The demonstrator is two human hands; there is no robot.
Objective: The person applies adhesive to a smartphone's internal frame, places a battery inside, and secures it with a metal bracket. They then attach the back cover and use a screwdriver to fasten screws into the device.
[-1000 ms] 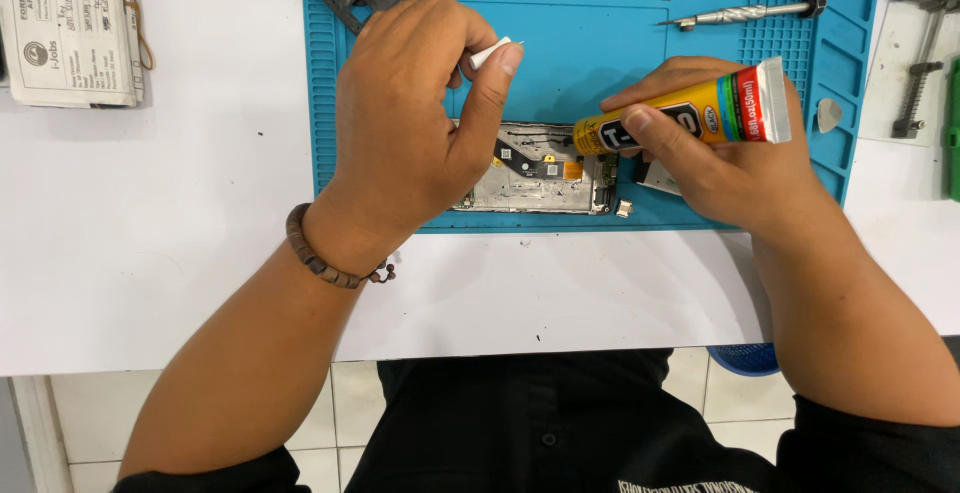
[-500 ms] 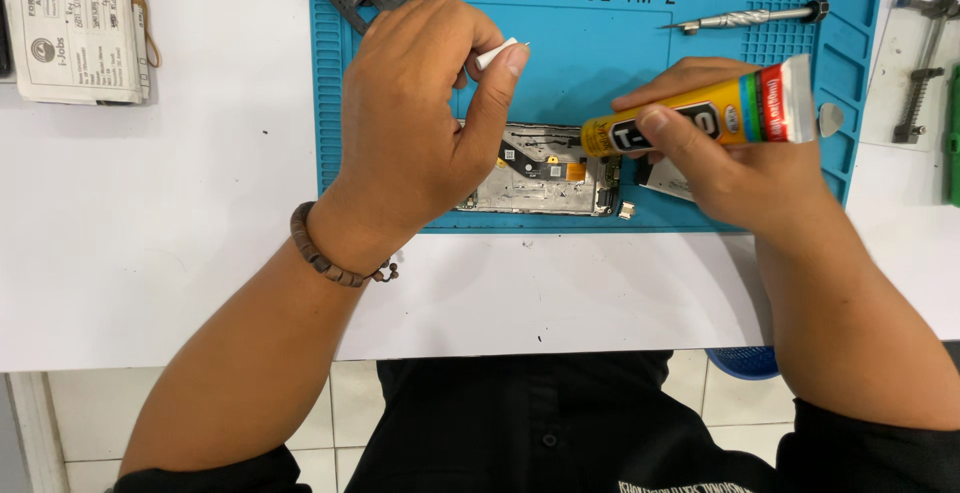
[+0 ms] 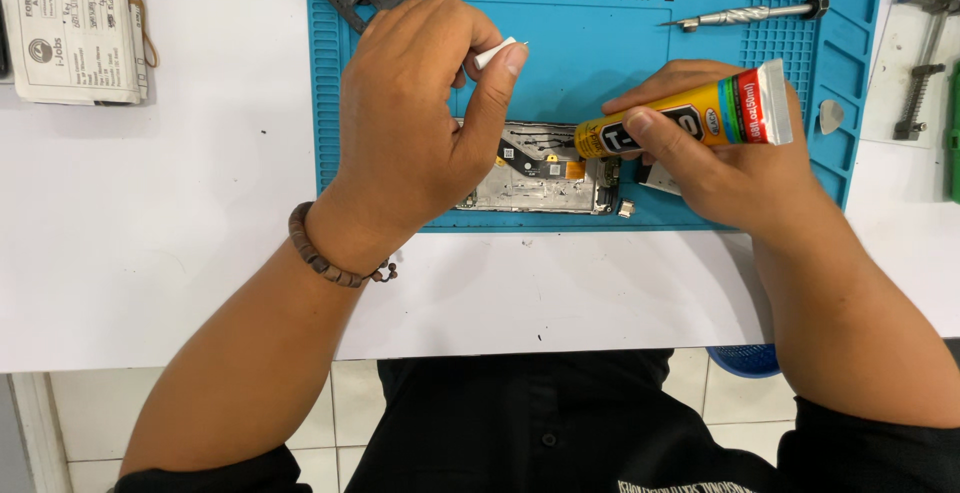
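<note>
While my right hand [image 3: 730, 168] grips the yellow glue tube [image 3: 685, 115], nozzle down on the opened phone frame [image 3: 535, 168] lying on the blue repair mat [image 3: 600, 43], my left hand [image 3: 420, 123] pinches the small white cap [image 3: 496, 52] (uncapping done, recapping evidently outstanding).

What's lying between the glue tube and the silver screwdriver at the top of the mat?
Head view: only bare blue mat lies between the glue tube and the screwdriver.
</note>
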